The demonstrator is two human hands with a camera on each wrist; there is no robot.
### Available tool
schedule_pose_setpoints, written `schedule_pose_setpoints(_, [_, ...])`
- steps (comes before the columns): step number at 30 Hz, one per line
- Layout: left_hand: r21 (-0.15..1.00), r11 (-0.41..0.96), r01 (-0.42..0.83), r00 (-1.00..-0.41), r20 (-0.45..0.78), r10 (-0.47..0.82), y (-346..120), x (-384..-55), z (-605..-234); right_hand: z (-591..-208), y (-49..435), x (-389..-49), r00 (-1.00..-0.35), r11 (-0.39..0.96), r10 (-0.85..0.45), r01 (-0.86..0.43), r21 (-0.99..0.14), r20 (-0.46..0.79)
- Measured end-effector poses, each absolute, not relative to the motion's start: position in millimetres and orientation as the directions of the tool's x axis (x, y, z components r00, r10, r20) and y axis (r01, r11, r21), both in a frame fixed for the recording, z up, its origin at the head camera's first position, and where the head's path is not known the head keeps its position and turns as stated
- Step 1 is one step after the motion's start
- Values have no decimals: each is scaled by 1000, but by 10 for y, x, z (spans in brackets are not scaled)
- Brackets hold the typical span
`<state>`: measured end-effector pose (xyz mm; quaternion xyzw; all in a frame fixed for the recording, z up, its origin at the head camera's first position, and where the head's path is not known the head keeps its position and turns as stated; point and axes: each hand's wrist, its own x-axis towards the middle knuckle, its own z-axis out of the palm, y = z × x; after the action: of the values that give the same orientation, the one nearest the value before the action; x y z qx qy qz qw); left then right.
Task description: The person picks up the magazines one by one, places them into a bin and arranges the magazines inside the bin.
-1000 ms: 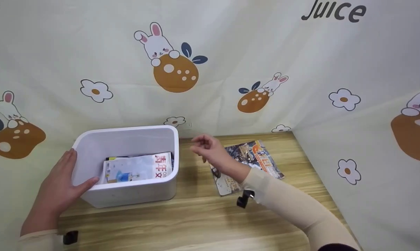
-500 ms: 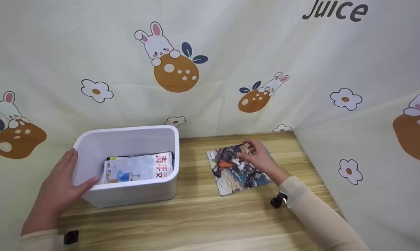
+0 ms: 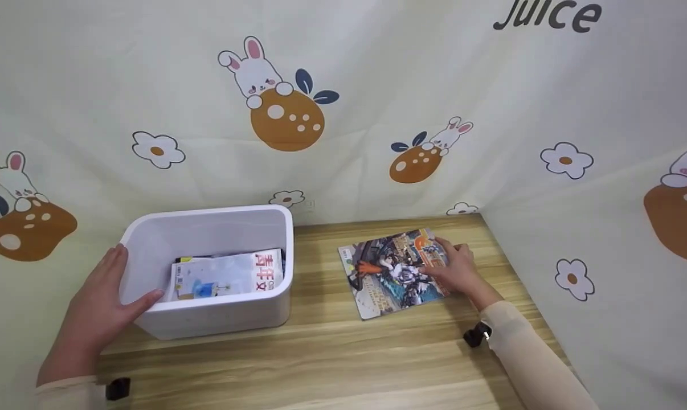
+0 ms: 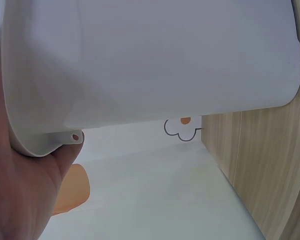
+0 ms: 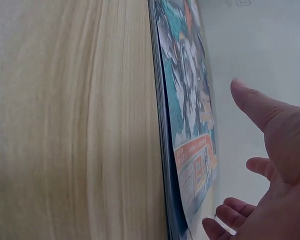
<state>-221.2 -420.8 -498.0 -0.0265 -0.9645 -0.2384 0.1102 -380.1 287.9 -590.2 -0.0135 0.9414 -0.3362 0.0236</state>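
Note:
A white plastic bin (image 3: 224, 313) stands on the left of the wooden table. My left hand (image 3: 101, 313) grips its left front corner, thumb over the front rim and fingers along the left side. In the left wrist view the bin's wall (image 4: 165, 60) fills the upper part. Inside lies a pale magazine (image 3: 229, 273) with red characters, over darker ones mostly hidden. My right hand (image 3: 460, 270) is at the right edge of a colourful magazine (image 3: 395, 279) lying flat. In the right wrist view its thumb stands spread from the fingers, apart from the cover.
The wooden table (image 3: 298, 364) runs in front of the bin and the magazine. A pale curtain (image 3: 355, 85) printed with rabbits and flowers closes off the back and the right side.
My right hand has moved right from beside the bin, across the colourful magazine, to its right edge. My left hand and the bin stay in place.

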Motion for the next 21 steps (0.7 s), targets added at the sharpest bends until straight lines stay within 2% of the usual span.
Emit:
schedule_pose_setpoints(11, [451, 889, 80, -979, 205, -17, -4198, -2222, -5000, -5942, 2926, -3768, -989, 759, -110, -20, -651, -98])
schedule_pose_setpoints(21, [451, 889, 79, -979, 205, -17, -4211, -2227, -5016, -5974, 2926, -3780, -981, 842, -167, -89, -532, -101])
